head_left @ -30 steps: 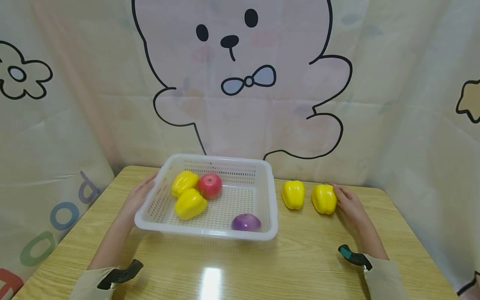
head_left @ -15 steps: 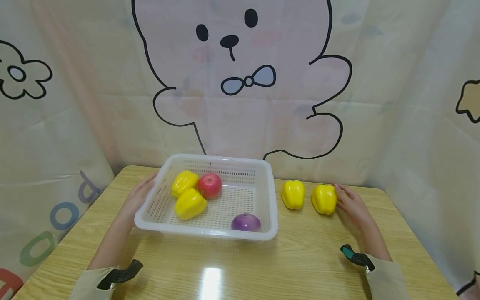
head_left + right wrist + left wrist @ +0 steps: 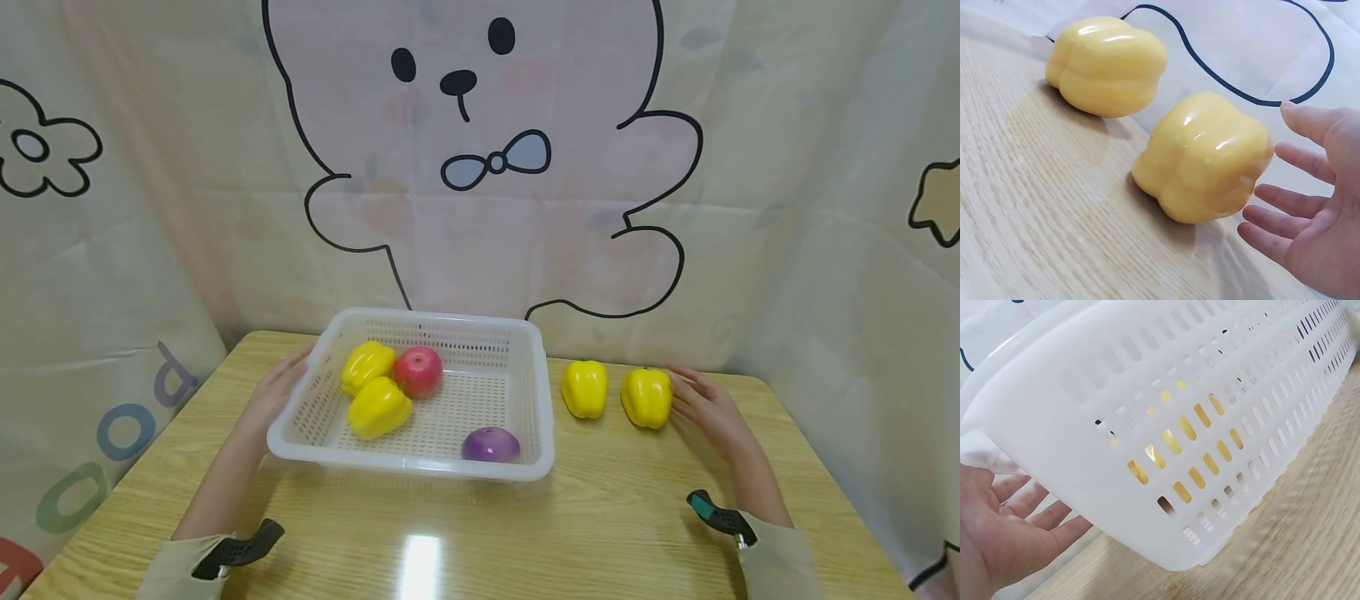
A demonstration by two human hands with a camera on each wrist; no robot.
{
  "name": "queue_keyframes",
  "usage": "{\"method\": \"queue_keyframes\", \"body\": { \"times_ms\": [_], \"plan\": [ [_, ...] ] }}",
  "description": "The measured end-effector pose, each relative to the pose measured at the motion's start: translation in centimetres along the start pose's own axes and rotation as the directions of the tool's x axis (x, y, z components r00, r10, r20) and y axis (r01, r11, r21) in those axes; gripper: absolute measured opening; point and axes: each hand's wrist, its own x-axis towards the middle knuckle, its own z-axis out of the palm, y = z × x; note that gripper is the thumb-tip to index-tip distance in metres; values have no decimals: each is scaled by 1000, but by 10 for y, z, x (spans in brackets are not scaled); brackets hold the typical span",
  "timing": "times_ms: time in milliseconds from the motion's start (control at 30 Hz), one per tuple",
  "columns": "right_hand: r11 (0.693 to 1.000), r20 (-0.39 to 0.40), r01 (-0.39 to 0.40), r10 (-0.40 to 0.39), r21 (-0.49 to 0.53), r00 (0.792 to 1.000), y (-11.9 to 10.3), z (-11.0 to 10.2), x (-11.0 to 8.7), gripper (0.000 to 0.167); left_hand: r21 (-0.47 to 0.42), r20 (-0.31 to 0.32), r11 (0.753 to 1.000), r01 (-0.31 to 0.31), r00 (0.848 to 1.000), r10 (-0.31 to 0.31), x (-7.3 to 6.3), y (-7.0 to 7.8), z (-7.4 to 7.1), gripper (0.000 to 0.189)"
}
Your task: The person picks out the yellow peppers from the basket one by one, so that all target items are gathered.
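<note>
A white plastic basket (image 3: 408, 464) holds two yellow bell peppers (image 3: 380, 408), a red apple (image 3: 418, 372) and a purple onion-like half-round piece (image 3: 491, 445). Against its left side rests my left hand (image 3: 279, 390); the left wrist view has its fingers (image 3: 1041, 509) extended by the basket's end wall, under the rim. Two more yellow bell peppers stand on the table right of the basket, a nearer-to-basket pepper (image 3: 584, 389) and an outer pepper (image 3: 647, 398). My right hand (image 3: 712, 412) is spread beside the outer one, fingertips close to its right side, palm holding nothing.
The wooden table (image 3: 337, 533) reaches back to a printed cloth backdrop (image 3: 480, 242), with more cloth at both sides. Black straps (image 3: 238, 550) sit on both sleeves.
My right hand has drawn slightly rightward from the outer yellow bell pepper, its fingers spreading. My left hand, the basket and the peppers stay in place.
</note>
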Motion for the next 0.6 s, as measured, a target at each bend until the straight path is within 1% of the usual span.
{"method": "queue_keyframes", "body": {
  "times_ms": [133,333,600],
  "plan": [
    [998,6,-34,35,-45,999,-5,-1,-3,72,-10,8,1000,5,1000,-5,0,0,-1,68],
    [996,16,-26,28,-81,999,-13,-3,-9,71,-6,5,1000,6,1000,-6,0,0,-1,66],
    [996,47,-33,37,-83,998,-23,-8,-15,69,3,-8,1000,10,1000,-10,0,-1,0,67]
  ]
}}
